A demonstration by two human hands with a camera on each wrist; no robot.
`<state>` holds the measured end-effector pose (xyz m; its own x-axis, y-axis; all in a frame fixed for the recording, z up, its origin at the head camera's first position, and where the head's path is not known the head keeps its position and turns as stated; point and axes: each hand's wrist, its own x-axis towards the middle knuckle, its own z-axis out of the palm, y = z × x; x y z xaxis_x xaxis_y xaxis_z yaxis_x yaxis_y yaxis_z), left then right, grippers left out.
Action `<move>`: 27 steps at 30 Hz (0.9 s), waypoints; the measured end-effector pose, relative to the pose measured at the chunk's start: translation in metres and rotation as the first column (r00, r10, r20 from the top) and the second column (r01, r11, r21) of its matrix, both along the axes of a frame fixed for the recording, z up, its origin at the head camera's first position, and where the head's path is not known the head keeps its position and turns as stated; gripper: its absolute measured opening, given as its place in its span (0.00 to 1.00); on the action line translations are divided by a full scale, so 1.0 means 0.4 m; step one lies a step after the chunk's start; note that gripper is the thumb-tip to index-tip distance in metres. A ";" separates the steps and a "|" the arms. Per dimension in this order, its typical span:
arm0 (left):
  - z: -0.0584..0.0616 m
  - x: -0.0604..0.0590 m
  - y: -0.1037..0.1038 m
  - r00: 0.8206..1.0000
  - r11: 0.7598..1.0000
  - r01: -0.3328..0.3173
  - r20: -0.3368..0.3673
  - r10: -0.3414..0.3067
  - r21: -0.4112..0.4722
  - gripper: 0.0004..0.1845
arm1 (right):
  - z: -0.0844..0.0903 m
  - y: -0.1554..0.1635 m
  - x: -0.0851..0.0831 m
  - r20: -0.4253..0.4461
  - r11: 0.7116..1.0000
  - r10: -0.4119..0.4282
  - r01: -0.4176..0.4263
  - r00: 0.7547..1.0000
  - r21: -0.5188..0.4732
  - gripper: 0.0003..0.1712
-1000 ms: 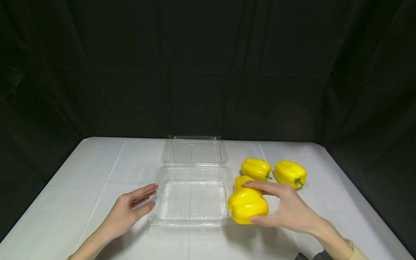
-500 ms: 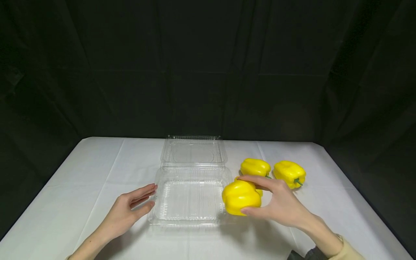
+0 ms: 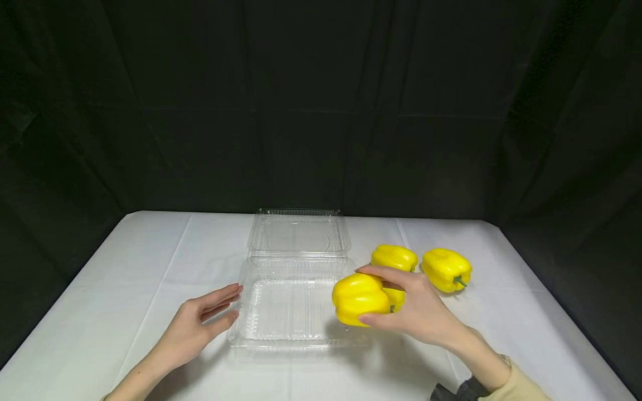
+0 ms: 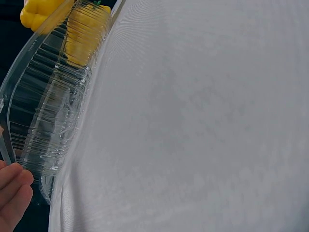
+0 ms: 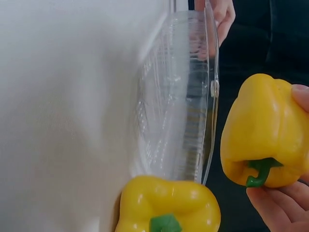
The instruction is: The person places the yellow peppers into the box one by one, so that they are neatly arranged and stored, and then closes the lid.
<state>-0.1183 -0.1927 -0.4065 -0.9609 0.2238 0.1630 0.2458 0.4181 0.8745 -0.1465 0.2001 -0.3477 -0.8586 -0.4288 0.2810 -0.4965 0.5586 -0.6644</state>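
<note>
Item 1, nearest: left hand, laid on the white tablecloth w/ fingers straight and relaxed, nothing held; fingertips are seen in the left wrist view touching or just at the near-left rim of the clear clamshell container. Item 2: right hand, thumb and fingers curled round a yellow bell pepper, which is held clear of the cloth, at or just over the container's right rim; in the right wrist view it is gripped w/ green stem toward the camera. Item 3: container tray, open, nothing seen inside; its hinged lid is laid back flat beyond it. Item 4: second pepper, mostly hidden behind the right hand, on the cloth just right of the tray. Items 5–6, farther: third pepper and fourth pepper, side by side, apart from the tray. Backdrop: black curtain. Step judged in hand: carry of the gripped pepper across the rim into the tray, approx. start of loading, three peppers left outside. Next move is judged to call for lowering onto the ribbed floor toward one side, so room is left for the rest, w/ the light tray steadied by the left hand. Brands, labels, writing: none legible on container, peppers or cloth.
</note>
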 end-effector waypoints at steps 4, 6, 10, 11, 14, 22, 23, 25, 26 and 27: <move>-0.001 -0.001 0.001 1.000 1.000 -0.003 -0.006 0.003 -0.003 0.26 | -0.005 -0.015 -0.007 0.018 0.999 0.009 -0.009 1.000 -0.032 0.38; -0.001 -0.001 0.002 1.000 1.000 -0.004 -0.003 0.004 0.000 0.26 | -0.008 -0.023 -0.011 0.015 0.999 0.017 -0.016 1.000 -0.047 0.38; -0.001 -0.001 0.004 1.000 1.000 -0.002 0.006 0.001 0.005 0.26 | -0.015 -0.036 -0.015 0.014 0.997 0.025 -0.024 1.000 -0.076 0.37; 0.000 0.000 0.005 1.000 1.000 -0.002 0.007 0.002 0.005 0.26 | -0.016 -0.039 -0.015 0.014 0.997 0.023 -0.022 1.000 -0.078 0.37; 0.000 -0.001 0.006 1.000 1.000 0.000 0.003 0.000 0.003 0.26 | -0.018 -0.047 -0.017 0.024 0.997 0.007 -0.005 1.000 -0.080 0.37; -0.003 -0.003 0.007 1.000 1.000 0.004 0.006 -0.004 0.007 0.26 | -0.032 -0.060 -0.027 0.009 0.998 -0.023 0.023 1.000 -0.056 0.38; -0.003 -0.003 0.007 1.000 1.000 0.004 0.007 -0.004 0.007 0.26 | -0.034 -0.063 -0.028 0.007 0.998 -0.026 0.026 1.000 -0.055 0.38; -0.003 -0.003 0.007 1.000 1.000 0.003 0.007 -0.003 0.005 0.26 | -0.036 -0.069 -0.029 -0.001 0.998 -0.035 0.035 0.999 -0.050 0.38; -0.003 -0.003 0.007 1.000 1.000 0.002 0.008 -0.002 0.004 0.26 | -0.038 -0.072 -0.030 -0.008 0.998 -0.038 0.038 0.999 -0.051 0.38; -0.003 -0.003 0.008 1.000 1.000 0.001 0.008 -0.001 0.003 0.26 | -0.039 -0.075 -0.031 -0.013 0.998 -0.041 0.040 0.999 -0.053 0.39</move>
<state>-0.1196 -0.1896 -0.4076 -0.9618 0.2246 0.1562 0.2395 0.4155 0.8775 -0.1588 0.1700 -0.3633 -0.8706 -0.3781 0.3149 -0.4840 0.5426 -0.6865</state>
